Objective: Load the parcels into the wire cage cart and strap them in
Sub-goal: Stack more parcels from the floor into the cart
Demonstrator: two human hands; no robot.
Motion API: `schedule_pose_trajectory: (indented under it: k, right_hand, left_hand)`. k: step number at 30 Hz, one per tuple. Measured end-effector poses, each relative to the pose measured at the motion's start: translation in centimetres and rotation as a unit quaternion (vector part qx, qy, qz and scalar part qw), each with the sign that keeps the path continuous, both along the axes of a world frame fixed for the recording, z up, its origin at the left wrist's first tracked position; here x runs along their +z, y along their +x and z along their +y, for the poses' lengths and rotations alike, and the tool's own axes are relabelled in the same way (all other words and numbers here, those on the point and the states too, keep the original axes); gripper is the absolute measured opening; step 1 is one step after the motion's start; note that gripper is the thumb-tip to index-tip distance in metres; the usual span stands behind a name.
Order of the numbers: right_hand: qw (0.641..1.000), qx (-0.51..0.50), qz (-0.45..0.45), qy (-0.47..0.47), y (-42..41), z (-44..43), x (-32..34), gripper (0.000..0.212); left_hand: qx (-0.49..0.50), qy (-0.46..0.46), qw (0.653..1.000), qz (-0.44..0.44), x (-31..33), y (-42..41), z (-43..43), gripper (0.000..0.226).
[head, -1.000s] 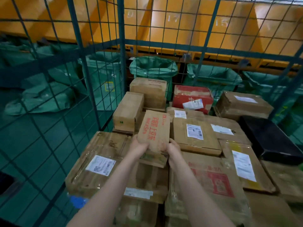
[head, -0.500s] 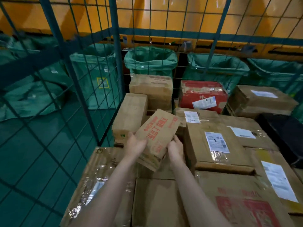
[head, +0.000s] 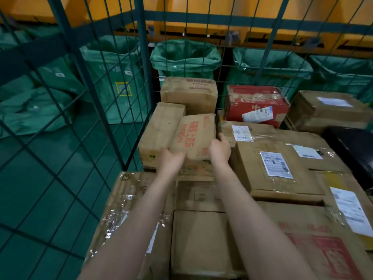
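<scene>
Head view: I am holding the red-printed carton (head: 193, 136) tilted among stacked parcels (head: 272, 164) near the back-left corner of the wire cage cart (head: 90, 83). My right hand (head: 221, 148) is curling its fingers (head: 221, 137) round the carton's right edge. My left hand (head: 172, 160) is at the near corner, too blurred to tell its grip. Loading is looking well advanced; no strap is showing, so strapping is judged outstanding.

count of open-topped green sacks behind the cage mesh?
4: left sack beyond the corner post, centre sack, right-centre sack, far-right sack, cut off. More may be hidden.

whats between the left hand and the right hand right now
The small cardboard parcel with red lettering, tilted, in the head view: the left hand is at its near corner, the right hand holds its right edge.
</scene>
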State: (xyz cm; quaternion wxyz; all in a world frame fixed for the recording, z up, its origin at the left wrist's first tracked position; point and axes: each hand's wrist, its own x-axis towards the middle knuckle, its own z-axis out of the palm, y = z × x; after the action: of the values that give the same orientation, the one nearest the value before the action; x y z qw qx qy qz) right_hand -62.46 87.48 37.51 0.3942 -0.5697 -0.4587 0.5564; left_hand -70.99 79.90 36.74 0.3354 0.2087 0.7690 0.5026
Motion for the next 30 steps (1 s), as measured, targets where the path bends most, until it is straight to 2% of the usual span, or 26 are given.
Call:
schedule_pose_trajectory:
  k: [2,4,6,8,11,13,15,18,20,23,27,30]
  right_hand:
    - [0.999,0.046,0.001,0.0,0.4,1.6,-0.6,0.056]
    - [0.987,0.162,-0.018,0.014,1.0,2.5,-1.0,0.067]
    - [0.953,0.295,-0.068,0.02,1.4,3.8,-1.7,0.087]
    - [0.922,0.36,-0.146,0.014,1.6,5.2,-2.7,0.103]
    - [0.913,0.302,-0.261,0.091,0.5,6.6,-4.4,0.097]
    - [0.889,0.278,-0.336,0.138,-0.6,7.1,-5.3,0.087]
    - [0.871,0.279,-0.38,0.139,-1.6,7.0,-6.4,0.078]
    - [0.867,0.253,-0.419,0.095,-1.8,6.0,-8.5,0.063]
    - [0.855,0.236,-0.457,0.074,-1.7,5.9,-9.2,0.065]
    - [0.85,0.234,-0.465,0.075,-1.8,6.2,-9.3,0.072]
    - [0.864,0.237,-0.44,0.061,-1.6,5.5,-9.2,0.066]
    - [0.846,0.244,-0.471,0.048,-1.2,5.0,-7.7,0.082]
  left_hand:
    - [-0.018,0.034,0.999,0.001,-0.5,0.3,1.5,0.057]
    - [-0.024,0.033,0.999,0.033,-1.4,0.2,3.0,0.065]
    - [-0.026,0.006,0.997,0.075,-2.5,-0.2,4.0,0.072]
    - [-0.036,-0.01,0.992,0.119,-3.6,-0.5,4.7,0.073]
    - [-0.073,-0.048,0.973,0.214,-4.7,-0.3,5.6,0.075]
    - [-0.102,-0.105,0.952,0.27,-5.0,-0.1,6.2,0.073]
    - [-0.129,-0.149,0.938,0.286,-5.0,-0.5,6.9,0.068]
    - [-0.176,-0.169,0.929,0.278,-5.6,-1.1,7.0,0.052]
    - [-0.203,-0.166,0.924,0.277,-5.9,-1.2,6.9,0.046]
    - [-0.186,-0.141,0.934,0.269,-6.2,-1.3,6.5,0.045]
    - [-0.152,-0.1,0.949,0.258,-6.2,-1.6,5.6,0.051]
    - [-0.148,-0.076,0.952,0.256,-5.6,-1.3,5.1,0.049]
